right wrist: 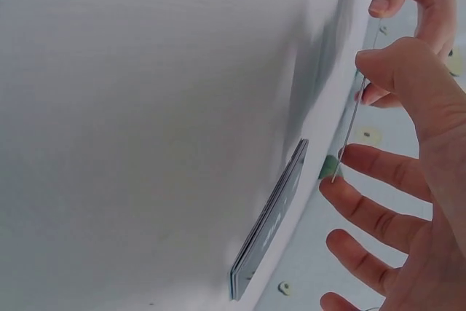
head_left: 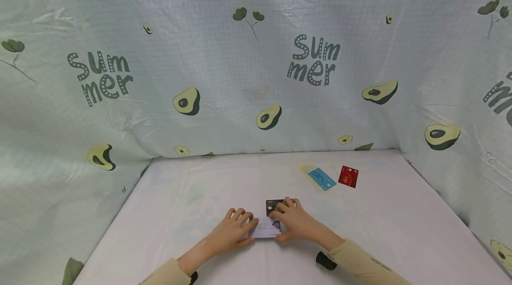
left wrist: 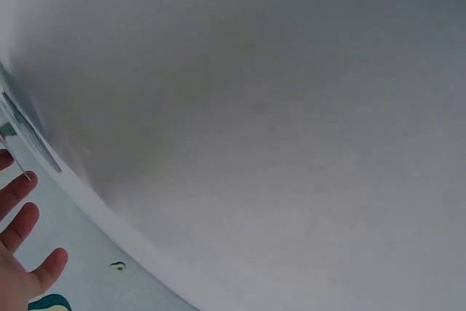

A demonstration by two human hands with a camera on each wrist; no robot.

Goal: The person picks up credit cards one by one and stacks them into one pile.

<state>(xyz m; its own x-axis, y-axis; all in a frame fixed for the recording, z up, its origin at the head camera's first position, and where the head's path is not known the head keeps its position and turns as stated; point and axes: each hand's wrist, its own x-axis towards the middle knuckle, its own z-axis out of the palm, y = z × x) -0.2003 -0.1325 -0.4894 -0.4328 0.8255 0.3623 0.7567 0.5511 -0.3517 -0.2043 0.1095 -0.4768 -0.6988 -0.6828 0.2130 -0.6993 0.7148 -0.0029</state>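
Note:
A pale lilac-white card [head_left: 265, 229] with a small dark picture at its right end is held between both hands. My left hand [head_left: 234, 232] pinches its left end with thumb and fingers. On the right end, my right hand [head_left: 298, 223] grips between thumb and fingertips. The right wrist view shows the card [right wrist: 352, 123] edge-on, raised off the table. Just behind it a dark card [head_left: 271, 203] lies partly hidden by the right hand. In the right wrist view a thin stack of cards [right wrist: 269, 222] lies on the table near the right fingers.
A blue card [head_left: 322, 179] and a red card [head_left: 348, 176] lie apart on the white table [head_left: 224, 178], toward the back right. A printed avocado cloth [head_left: 224, 62] hangs behind and at both sides. Dark bands show near the wrists.

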